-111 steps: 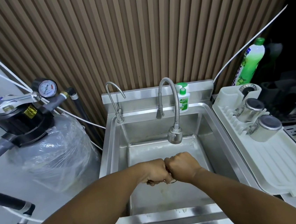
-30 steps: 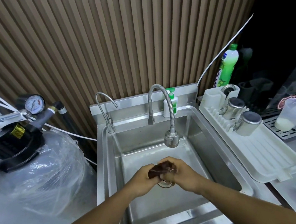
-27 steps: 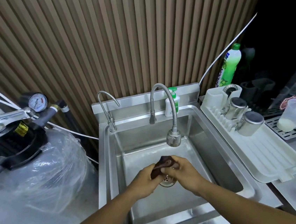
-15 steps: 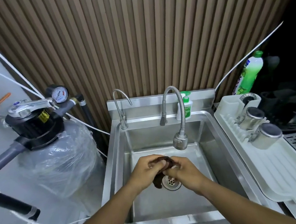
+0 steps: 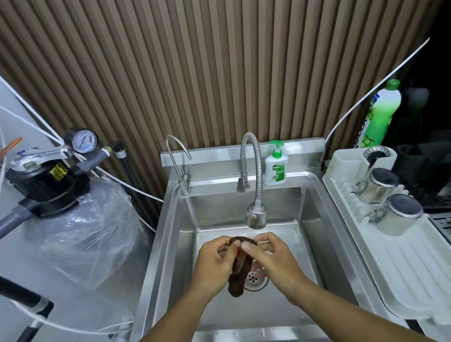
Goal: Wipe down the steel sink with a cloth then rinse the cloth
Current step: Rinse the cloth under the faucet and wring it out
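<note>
A dark brown cloth [image 5: 239, 272] hangs in a twisted roll over the steel sink [image 5: 321, 216], its lower end beside the round drain [image 5: 253, 278]. My left hand [image 5: 214, 264] and my right hand [image 5: 272, 257] both pinch the cloth's top end, fingertips close together, just below the head of the flexible faucet [image 5: 256, 217]. No water is seen running from the faucet. A second thin curved tap [image 5: 179, 164] stands at the sink's back left.
A soap pump bottle [image 5: 275, 165] stands on the sink's back ledge. A white drying rack [image 5: 412, 262] with steel cups [image 5: 401, 213] lies to the right, with a green detergent bottle [image 5: 379, 112] behind. A plastic-wrapped tank with a pressure gauge [image 5: 80, 228] stands to the left.
My fists were pressed together over the sink with the cloth hidden. They have since loosened, and the cloth now hangs down from my fingertips in a long roll.
</note>
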Demonstrator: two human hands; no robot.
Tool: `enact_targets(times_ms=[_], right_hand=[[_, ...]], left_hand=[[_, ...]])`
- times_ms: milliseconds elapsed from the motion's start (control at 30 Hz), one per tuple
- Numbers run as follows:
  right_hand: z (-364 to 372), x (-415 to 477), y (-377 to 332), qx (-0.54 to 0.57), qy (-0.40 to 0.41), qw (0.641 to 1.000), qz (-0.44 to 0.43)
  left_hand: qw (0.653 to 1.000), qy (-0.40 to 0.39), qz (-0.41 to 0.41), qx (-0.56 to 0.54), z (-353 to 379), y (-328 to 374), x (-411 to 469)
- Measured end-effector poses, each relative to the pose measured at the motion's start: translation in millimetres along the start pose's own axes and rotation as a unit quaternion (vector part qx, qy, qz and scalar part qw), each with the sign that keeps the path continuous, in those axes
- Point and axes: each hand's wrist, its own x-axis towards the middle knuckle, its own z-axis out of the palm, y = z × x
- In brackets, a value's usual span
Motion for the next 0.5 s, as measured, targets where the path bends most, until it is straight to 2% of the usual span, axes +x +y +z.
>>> enact_targets(times_ms=[300,500], right_hand=[[-32,7,10,-0.019,0.042,0.999,0.023],[-53,14,-4,0.005,0.069,0.998,-0.01]], left_hand=[[0.999,0.048,-0.006,0.013,-10,-2,-4],[0.998,0.05,-0.025,-0.009,-19,-5,2]])
